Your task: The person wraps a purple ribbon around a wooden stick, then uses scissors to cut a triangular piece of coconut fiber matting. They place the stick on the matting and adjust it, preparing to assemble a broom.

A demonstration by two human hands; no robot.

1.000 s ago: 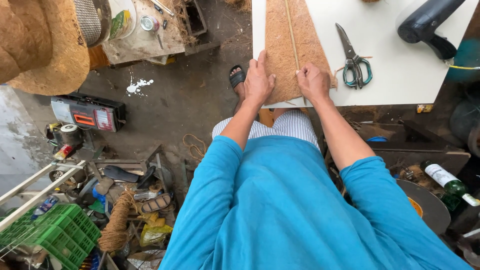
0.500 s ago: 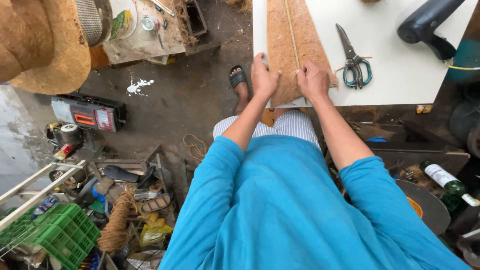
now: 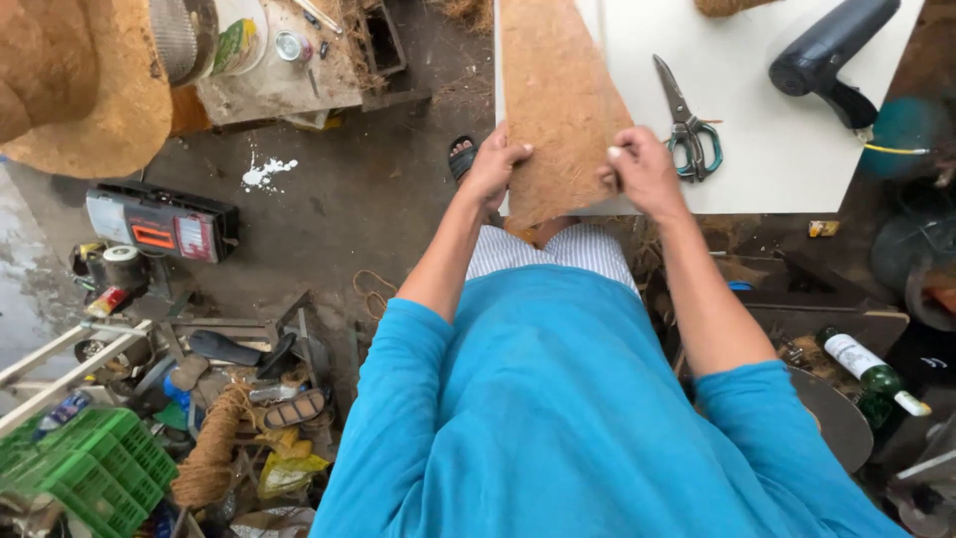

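Brown fibre sheet point(image 3: 558, 110) is laid flat on the white table point(image 3: 777, 149), long axis running away from the body, near end overhanging the table edge. That end is gripped from both sides: left hand point(image 3: 493, 169) clamped on the left edge, thumb on top; right hand point(image 3: 645, 171) closed on the right edge, fingers curled over. The hands are kept apart, one per edge, probably so the sheet is held taut and square to the table edge. The sheet thus sits between and under both hands and stretches ahead of them up the table. Scissors point(image 3: 687, 125) are parked just right of the sheet, near the right hand, touching neither. A dark blower-type tool point(image 3: 827, 50) is set farther right, well apart. A sandalled foot point(image 3: 462, 157) is seen below the left hand, on the floor.
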